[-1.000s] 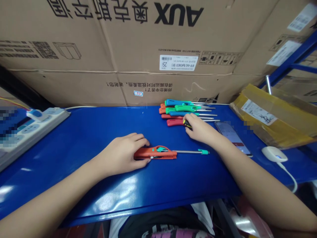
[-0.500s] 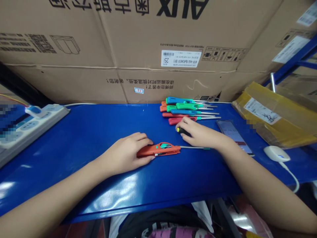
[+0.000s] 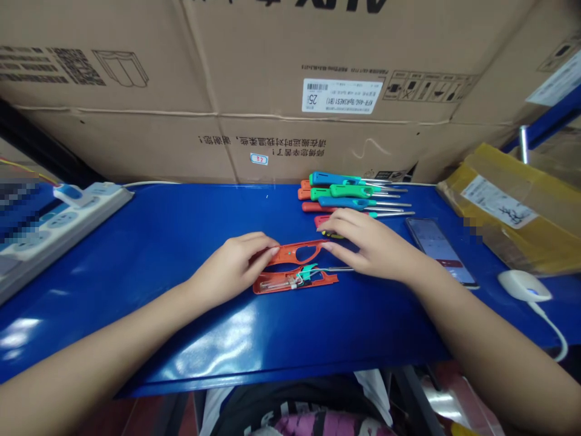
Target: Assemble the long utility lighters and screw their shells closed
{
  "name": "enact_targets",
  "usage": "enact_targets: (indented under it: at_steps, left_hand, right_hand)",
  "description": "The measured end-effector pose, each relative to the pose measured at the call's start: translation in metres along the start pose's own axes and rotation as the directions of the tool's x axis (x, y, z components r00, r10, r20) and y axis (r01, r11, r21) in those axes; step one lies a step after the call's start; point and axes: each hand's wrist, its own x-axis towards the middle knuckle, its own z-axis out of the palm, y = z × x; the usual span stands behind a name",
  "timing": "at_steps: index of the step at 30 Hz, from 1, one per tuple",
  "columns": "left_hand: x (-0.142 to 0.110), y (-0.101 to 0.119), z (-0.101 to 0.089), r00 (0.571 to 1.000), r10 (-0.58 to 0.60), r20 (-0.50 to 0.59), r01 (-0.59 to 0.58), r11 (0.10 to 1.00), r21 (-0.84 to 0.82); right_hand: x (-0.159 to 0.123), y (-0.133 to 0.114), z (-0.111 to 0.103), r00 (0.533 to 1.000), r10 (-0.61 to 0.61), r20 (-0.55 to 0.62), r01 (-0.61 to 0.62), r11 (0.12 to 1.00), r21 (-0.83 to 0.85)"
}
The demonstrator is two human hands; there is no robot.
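My left hand (image 3: pixel 236 263) pinches the left end of an orange casing half (image 3: pixel 285 254), which has an oval trigger opening. Just in front of it, the other half of the gas lighter (image 3: pixel 276 288) lies opened on the blue table, showing a clear tube, wires and a green trigger. Its metal rod (image 3: pixel 339 269) points right, partly under my right hand (image 3: pixel 374 245). That hand's thumb meets the right end of the lifted casing half. Its curled fingers cover most of a black-and-yellow handle (image 3: pixel 334 235), seemingly a screwdriver's.
Several gas lighters (image 3: pixel 351 191) in red, green and blue are piled at the back. To the right lie a phone (image 3: pixel 440 251), a white puck-shaped device with a cable (image 3: pixel 524 286) and a yellow-taped parcel (image 3: pixel 512 206). A power strip (image 3: pixel 63 221) stands left; a large carton (image 3: pixel 158 145) stands behind.
One orange casing half has come off the gas lighter and moved back, exposing the inside. My right hand has moved in until its thumb meets that half. The view has shifted slightly.
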Motion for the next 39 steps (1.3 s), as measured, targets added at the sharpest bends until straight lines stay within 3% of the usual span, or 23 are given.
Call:
enact_targets:
  at_steps: [6, 12, 16, 19, 23, 32, 35, 39]
  left_hand:
    - [0.001, -0.002, 0.003, 0.999, -0.025, -0.025, 0.026, 0.999, 0.020]
    - [0.002, 0.002, -0.004, 0.992, 0.075, -0.096, -0.050, 0.969, 0.242]
    - [-0.001, 0.013, -0.010, 0.979, 0.181, 0.096, -0.198, 0.954, 0.227]
    - [-0.002, 0.015, -0.007, 0.961, 0.191, 0.200, -0.234, 0.946, 0.226]
    - [-0.002, 0.010, 0.000, 0.968, 0.150, 0.200, -0.179, 0.974, 0.139]
    - [-0.003, 0.010, 0.004, 0.972, 0.159, 0.175, -0.179, 0.978, 0.105]
    - [-0.004, 0.011, 0.005, 0.972, 0.168, 0.163, -0.189, 0.974, 0.128]
    - [-0.005, 0.011, 0.006, 0.972, 0.166, 0.165, -0.192, 0.969, 0.158]
  right_hand:
    - [0.000, 0.000, 0.013, 0.999, -0.010, 0.053, 0.015, 0.995, -0.095]
    - [-0.002, -0.003, 0.019, 0.996, -0.008, 0.091, 0.011, 0.999, -0.039]
    - [-0.002, -0.011, 0.019, 0.986, -0.063, 0.154, 0.053, 0.996, 0.068]
    - [-0.001, -0.015, 0.023, 0.971, -0.078, 0.224, 0.064, 0.995, 0.071]
    - [0.000, -0.016, 0.027, 0.968, -0.022, 0.249, 0.020, 1.000, 0.010]
    - [-0.002, -0.009, 0.025, 0.977, 0.169, 0.129, -0.151, 0.979, -0.134]
    - [-0.003, -0.012, 0.022, 0.986, 0.110, 0.128, -0.099, 0.991, -0.092]
    - [-0.003, -0.018, 0.022, 0.971, -0.031, 0.238, 0.026, 0.999, 0.026]
